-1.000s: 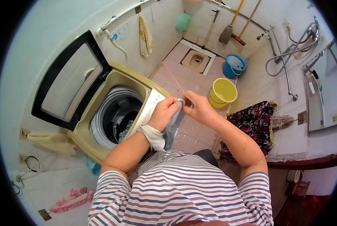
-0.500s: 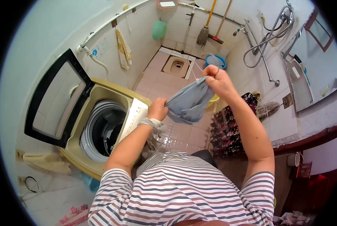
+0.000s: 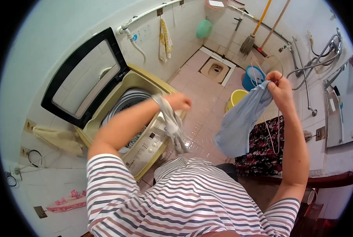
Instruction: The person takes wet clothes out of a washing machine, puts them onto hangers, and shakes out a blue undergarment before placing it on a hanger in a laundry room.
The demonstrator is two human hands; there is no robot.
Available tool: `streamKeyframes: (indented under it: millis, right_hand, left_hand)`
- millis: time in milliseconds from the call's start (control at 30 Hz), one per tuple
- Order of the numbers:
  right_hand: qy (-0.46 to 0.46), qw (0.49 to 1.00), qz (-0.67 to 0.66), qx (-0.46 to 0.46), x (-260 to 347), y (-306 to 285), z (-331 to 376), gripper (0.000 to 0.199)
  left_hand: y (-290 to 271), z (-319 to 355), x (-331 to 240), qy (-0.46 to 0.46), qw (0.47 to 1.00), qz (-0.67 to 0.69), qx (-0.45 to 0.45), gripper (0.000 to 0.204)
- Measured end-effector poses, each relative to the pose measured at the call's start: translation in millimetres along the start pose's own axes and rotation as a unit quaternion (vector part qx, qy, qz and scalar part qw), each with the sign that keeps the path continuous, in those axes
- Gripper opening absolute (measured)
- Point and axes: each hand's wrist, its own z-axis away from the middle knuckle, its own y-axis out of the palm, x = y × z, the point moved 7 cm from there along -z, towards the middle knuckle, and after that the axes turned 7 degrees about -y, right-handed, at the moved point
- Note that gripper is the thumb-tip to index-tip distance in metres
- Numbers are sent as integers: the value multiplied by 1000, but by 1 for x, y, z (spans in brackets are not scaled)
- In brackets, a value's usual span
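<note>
Pale blue cloth (image 3: 239, 122) hangs from the right hand (image 3: 281, 93), in the air above the pink tiled floor (image 3: 208, 106), well apart from the open washing machine (image 3: 139, 162). The fingers of the right hand are pinched together on its upper corner, and a thin pink wire loop (image 3: 276, 153), apparently a hanger, dangles by the same hand. The left hand (image 3: 180, 102) is blurred; it looks loosely curled with nothing visible in it, but I cannot tell how far the fingers close. A greyish-white cloth (image 3: 171, 122) drapes over that wrist and hangs down in front of the machine's panel.

The blue cloth should handle as light, soft and limp, perhaps heavier if damp, with little to break. Two upper corners, held apart, would probably spread it best; a single pinch lets it fold and swing. The wire looks light and slightly springy, best gripped near its neck.
</note>
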Motion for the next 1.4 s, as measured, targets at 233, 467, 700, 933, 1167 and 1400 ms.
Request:
streamKeyframes:
  millis: [233,467,700,933,1167,1400]
  right_hand:
    - [73,996,0,56,-35,40,34,7]
    - [123,980,108,113,-91,54,42,16]
    - [61,976,65,198,-11,135,-2,16]
    - [-5,963,-144,228,59,179,-33,18]
    - [231,900,-356,-97,-61,95,33,12]
    - [302,790,-342,-410,-181,-100,195,4]
  left_hand:
    - [-38,119,190,-62,893,-445,-16,28]
    - [19,162,154,-164,938,-302,43,21]
    - [-31,68,27,-16,975,131,-180,57]
    - [-2,-5,-38,44,911,376,-165,22]
    - [10,-36,-75,118,932,335,-79,12]
    - [22,-74,-68,52,916,393,-61,12]
